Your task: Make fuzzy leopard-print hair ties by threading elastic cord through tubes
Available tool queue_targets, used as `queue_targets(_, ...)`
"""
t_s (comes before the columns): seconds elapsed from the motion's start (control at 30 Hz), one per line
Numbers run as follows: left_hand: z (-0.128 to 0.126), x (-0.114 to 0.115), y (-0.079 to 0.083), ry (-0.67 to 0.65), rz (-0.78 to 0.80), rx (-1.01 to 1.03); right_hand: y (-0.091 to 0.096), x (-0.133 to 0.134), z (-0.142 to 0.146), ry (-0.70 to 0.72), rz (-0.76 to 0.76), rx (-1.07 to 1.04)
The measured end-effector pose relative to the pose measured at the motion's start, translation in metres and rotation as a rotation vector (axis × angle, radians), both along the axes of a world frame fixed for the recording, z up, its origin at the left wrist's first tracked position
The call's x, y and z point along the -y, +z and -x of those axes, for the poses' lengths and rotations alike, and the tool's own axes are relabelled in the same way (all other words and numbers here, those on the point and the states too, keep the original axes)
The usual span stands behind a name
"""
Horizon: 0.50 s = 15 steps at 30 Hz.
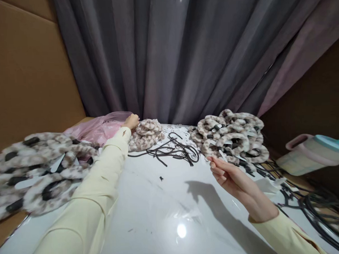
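Observation:
My left hand (132,121) is stretched far out over the table, fingers curled, between a pink plastic bag (102,126) and a small stack of spotted furry rings (148,132). What its fingertips grip, if anything, is hidden. My right hand (230,178) hovers above the white table (162,209), thumb and forefinger pinched together. Anything between them is too small to make out. Just beyond it lies a pile of furry rings (231,135) with white tags. A loose tangle of black cords (177,151) sits between the piles.
More furry rings with black bands (51,166) are heaped at the left. A cup with a blue lid (313,154) and several black cables (316,210) are at the right. Cardboard (29,73) stands left, and a grey curtain (169,56) hangs behind.

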State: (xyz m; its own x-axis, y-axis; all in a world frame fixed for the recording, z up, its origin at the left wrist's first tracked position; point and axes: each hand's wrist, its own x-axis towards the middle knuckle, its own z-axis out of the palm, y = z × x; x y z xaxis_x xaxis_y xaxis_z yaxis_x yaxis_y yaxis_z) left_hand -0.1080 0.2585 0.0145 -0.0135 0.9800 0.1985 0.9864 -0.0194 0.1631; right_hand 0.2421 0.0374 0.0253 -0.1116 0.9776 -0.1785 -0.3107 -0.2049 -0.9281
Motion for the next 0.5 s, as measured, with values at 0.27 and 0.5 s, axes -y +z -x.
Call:
queue_targets(0.27, -0.003, -0.015, -0.02, 0.049, 0.103, 0.081, -0.001, -0.041, 0.034, -0.009, -0.819, 1.261)
queue_targets(0.5, 0.008, -0.011, -0.003, -0.057, 0.252, 0.143, 0.01, -0.145, 0.152, 0.146, -1.05, 1.498)
